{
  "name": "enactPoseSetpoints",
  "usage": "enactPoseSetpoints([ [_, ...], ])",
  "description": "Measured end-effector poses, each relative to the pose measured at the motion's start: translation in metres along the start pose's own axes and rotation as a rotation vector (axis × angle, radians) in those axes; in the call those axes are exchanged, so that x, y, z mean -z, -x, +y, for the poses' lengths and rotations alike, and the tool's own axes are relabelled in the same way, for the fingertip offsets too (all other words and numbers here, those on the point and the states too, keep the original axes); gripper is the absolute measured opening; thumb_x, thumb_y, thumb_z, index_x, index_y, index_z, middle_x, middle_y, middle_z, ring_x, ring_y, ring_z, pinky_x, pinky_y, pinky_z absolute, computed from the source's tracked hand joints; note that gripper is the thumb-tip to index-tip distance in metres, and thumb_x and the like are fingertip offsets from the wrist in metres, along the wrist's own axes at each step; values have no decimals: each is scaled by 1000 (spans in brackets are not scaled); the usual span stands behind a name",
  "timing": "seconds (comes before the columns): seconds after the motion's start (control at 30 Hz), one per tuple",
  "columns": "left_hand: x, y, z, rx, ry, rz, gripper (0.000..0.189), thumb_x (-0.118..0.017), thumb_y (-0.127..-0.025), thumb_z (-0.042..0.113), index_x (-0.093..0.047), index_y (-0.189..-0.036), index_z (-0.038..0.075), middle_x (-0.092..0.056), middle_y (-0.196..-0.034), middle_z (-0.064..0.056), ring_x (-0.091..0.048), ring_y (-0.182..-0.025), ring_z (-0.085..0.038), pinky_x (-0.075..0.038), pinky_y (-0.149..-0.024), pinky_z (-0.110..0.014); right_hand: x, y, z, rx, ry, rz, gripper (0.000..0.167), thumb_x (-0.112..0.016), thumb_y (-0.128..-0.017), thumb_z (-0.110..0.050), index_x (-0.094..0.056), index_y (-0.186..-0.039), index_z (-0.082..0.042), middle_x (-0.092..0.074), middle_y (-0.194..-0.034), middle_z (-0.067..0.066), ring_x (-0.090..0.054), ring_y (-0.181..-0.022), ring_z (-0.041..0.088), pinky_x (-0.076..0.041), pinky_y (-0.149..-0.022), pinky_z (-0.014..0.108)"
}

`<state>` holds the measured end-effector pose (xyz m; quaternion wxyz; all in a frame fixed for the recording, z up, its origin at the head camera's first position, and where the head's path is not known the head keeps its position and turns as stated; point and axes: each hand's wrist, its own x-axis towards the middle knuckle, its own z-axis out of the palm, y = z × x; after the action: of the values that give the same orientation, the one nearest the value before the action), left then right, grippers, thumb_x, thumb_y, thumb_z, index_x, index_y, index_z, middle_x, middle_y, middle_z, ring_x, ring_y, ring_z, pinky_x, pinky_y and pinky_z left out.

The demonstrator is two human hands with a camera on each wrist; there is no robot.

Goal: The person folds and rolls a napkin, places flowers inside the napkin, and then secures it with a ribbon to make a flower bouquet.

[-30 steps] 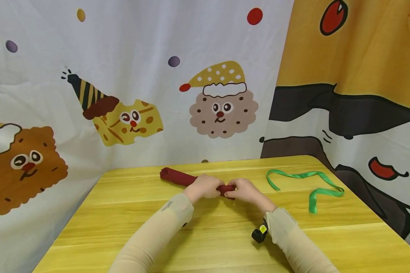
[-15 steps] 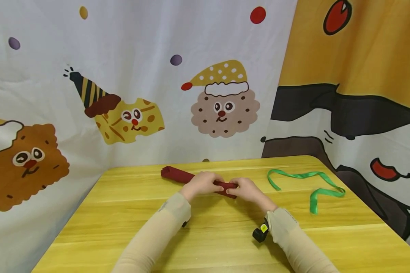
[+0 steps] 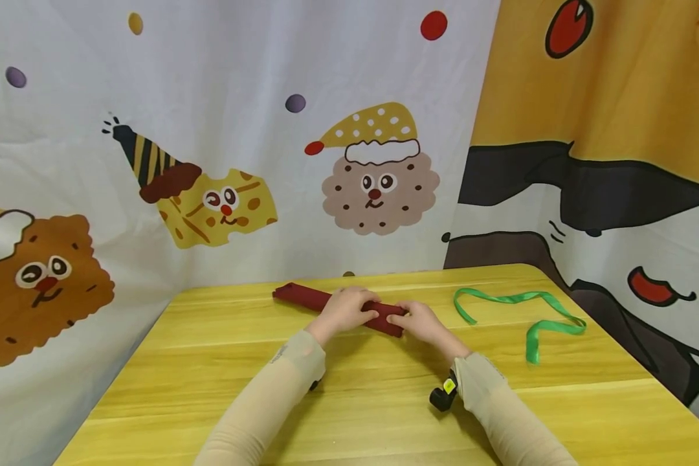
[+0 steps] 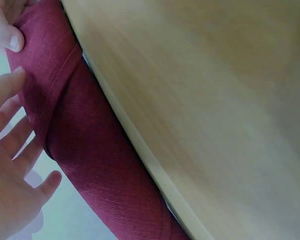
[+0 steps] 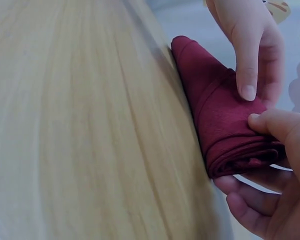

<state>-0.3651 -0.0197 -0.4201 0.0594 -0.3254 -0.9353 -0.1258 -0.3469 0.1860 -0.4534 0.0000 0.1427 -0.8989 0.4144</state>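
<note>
A rolled dark red cloth (image 3: pixel 309 298) lies slantwise across the far part of the table in the head view. Across its middle is my left hand (image 3: pixel 345 309), thumb on the near side and fingers over the far side. At the roll's right end my right hand (image 3: pixel 422 321) holds the cloth between thumb and fingers. In the right wrist view, the layered spiral end of the rolled cloth (image 5: pixel 240 162) shows; the right thumb (image 5: pixel 270 122) is on top and the fingers (image 5: pixel 245 197) are beneath. The left wrist view shows the left fingers (image 4: pixel 20 137) spread along the cloth's edge.
A green ribbon (image 3: pixel 515 298) lies loosely bent on the table (image 3: pixel 338 414), right of the hands. Behind the table hangs a printed curtain (image 3: pixel 221 77) with cartoon biscuits and cheese. A small black camera (image 3: pixel 443 396) is strapped at the right wrist.
The left hand has shifted slightly toward the far side. The right end of the cloth roll shows more between the hands, and the right fingers have slid to its outer end.
</note>
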Motion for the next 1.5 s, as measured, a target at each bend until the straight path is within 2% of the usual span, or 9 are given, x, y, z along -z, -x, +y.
enactPoseSetpoints([
  [0.13,1,4,2,-8,-27,29,37,-62,-96,35,-62,-131,24,-56,-134,2,-47,-127,-21,-33,-104,-53,-1,-2,3,-28,12,57,24,-68,-91,-23,-68,-103,-2,-64,-83,4,-52,-65,18,-42,-57,30],
  [0.23,1,7,4,-29,-42,22,40,-62,-96,34,-60,-134,25,-54,-137,0,-45,-128,-22,-33,-104,-53,-2,-3,7,-35,11,98,28,-69,-90,-22,-66,-107,0,-65,-87,6,-53,-67,18,-44,-58,29],
  [0.33,0,10,6,-47,-59,-26,44,-62,-96,35,-55,-139,27,-48,-143,-1,-42,-132,-23,-33,-105,-51,-3,-5,11,-28,-9,126,33,-69,-91,-21,-63,-118,-3,-64,-93,9,-55,-73,19,-45,-60,30],
  [0.47,-2,14,6,-52,-49,-152,53,-59,-96,41,-44,-146,31,-33,-154,-3,-28,-141,-24,-25,-110,-53,-5,-5,15,-5,-24,137,41,-69,-91,-18,-59,-130,-8,-64,-102,13,-59,-84,24,-47,-64,33],
  [0.63,-7,15,7,-34,-11,-310,61,-54,-96,49,-32,-151,35,-16,-160,1,-8,-147,-22,-14,-113,-54,-5,-5,19,10,16,147,35,-69,-91,-16,-64,-124,-5,-62,-112,16,-60,-94,28,-50,-72,37],
  [0.97,-9,15,7,19,49,-460,66,-48,-96,54,-24,-154,34,-9,-161,0,-3,-147,-25,-12,-113,-56,-4,-7,22,55,164,111,30,-70,-90,-18,-71,-116,-4,-59,-102,12,-56,-88,24,-48,-77,42],
  [1.27,-2,18,5,7,99,-502,65,-49,-98,51,-25,-155,31,-9,-162,-2,-2,-147,-27,-11,-113,-57,-2,-8,16,74,156,46,28,-71,-89,-19,-72,-111,-2,-63,-99,9,-57,-88,20,-49,-76,38],
  [1.5,2,26,5,-3,104,-517,62,-51,-97,51,-29,-153,35,-14,-161,1,-6,-147,-26,-10,-113,-56,2,-2,16,114,108,-36,20,-71,-88,-17,-73,-101,-3,-68,-88,3,-58,-71,12,-49,-63,30],
])
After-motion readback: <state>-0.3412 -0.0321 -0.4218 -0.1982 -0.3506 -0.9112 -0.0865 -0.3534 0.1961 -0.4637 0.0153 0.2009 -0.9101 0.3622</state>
